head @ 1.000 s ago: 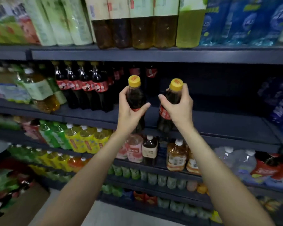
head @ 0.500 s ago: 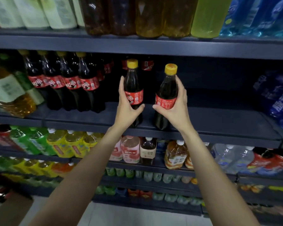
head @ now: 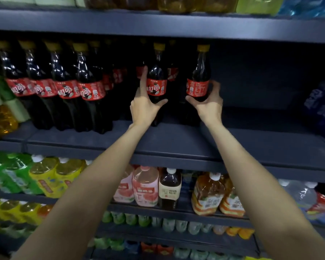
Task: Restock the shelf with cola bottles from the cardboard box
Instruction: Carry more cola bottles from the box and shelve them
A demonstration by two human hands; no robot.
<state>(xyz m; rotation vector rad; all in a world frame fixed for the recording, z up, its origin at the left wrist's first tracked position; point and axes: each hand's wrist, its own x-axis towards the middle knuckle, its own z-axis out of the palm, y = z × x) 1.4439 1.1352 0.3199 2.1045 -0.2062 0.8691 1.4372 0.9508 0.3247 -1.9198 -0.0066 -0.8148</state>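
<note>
2 cola bottles are held upright on the dark shelf (head: 176,145), 1 in each hand. The left hand (head: 144,107) is clamped on the left bottle (head: 156,85), with the thumb on the right of its body below the red label and the index finger stretched up along its left side. The right hand (head: 208,104) is clamped on the right bottle (head: 199,85), the thumb under the label and the fingers wrapped behind it. The 2 hands are kept apart, with a dark gap between the bottles. To the left of the left hand, a row of cola bottles (head: 64,87) is seen on the same shelf. To the right of the right hand, the shelf is bare. The cardboard box is not shown.
</note>
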